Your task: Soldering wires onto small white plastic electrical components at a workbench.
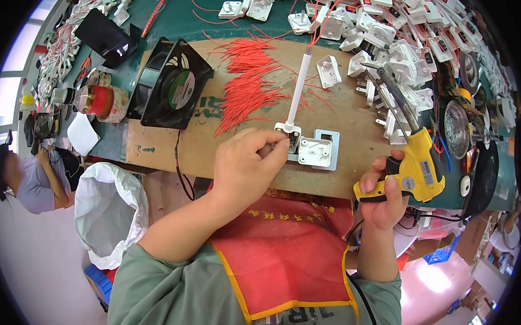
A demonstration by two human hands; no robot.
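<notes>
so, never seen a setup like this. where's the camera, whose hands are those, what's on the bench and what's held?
There's no robot here: one person works bare-handed. The single picture comes from a wide fisheye camera on their head, looking down, so straight edges bend near the rim. The right hand grips a yellow pistol-shaped tool, probably a soldering gun. The left hand has its fingertips at a small white casing with a white tube rising from it; whether they pinch anything is hidden. On the brown board lie red wires and a black fan. More white casings are heaped beyond.
</notes>
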